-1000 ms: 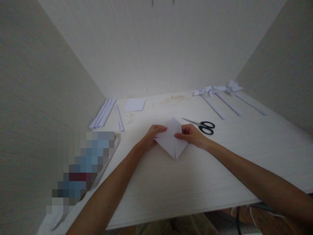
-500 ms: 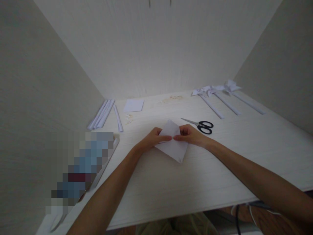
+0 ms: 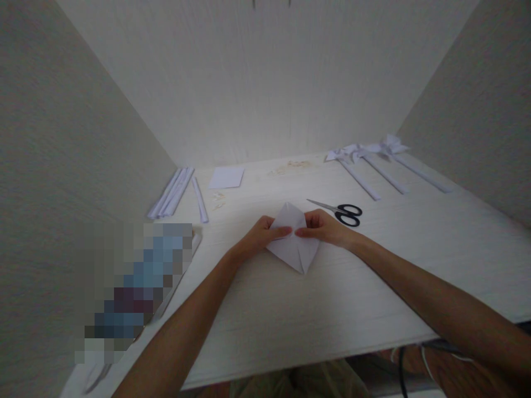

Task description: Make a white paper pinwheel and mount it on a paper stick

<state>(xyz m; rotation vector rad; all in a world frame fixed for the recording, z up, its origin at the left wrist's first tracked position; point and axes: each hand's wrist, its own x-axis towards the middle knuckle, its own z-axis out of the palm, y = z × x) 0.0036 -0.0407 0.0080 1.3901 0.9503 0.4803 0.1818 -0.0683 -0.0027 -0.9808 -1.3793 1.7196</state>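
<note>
- Left forearm (image 3: 194,304) and right forearm (image 3: 418,276) slanted inward.
- Left hand (image 3: 262,232) pinched, thumb (image 3: 280,233) pointing right.
- Right hand (image 3: 322,226) pinched, fingers (image 3: 314,219) curled.
- Thumb tips (image 3: 300,232) nearly met.

pale back wall (image 3: 265,83), faintly streaked; two short dark marks at its top. left wall (image 3: 78,138) and right wall (image 3: 481,127) greyer, in more shade. worktop (image 3: 365,312) white, fine-grained, reaching the back wall. below its front edge: brown wood-look floor (image 3: 460,378), dark cable (image 3: 401,367). light dim, soft.
</note>
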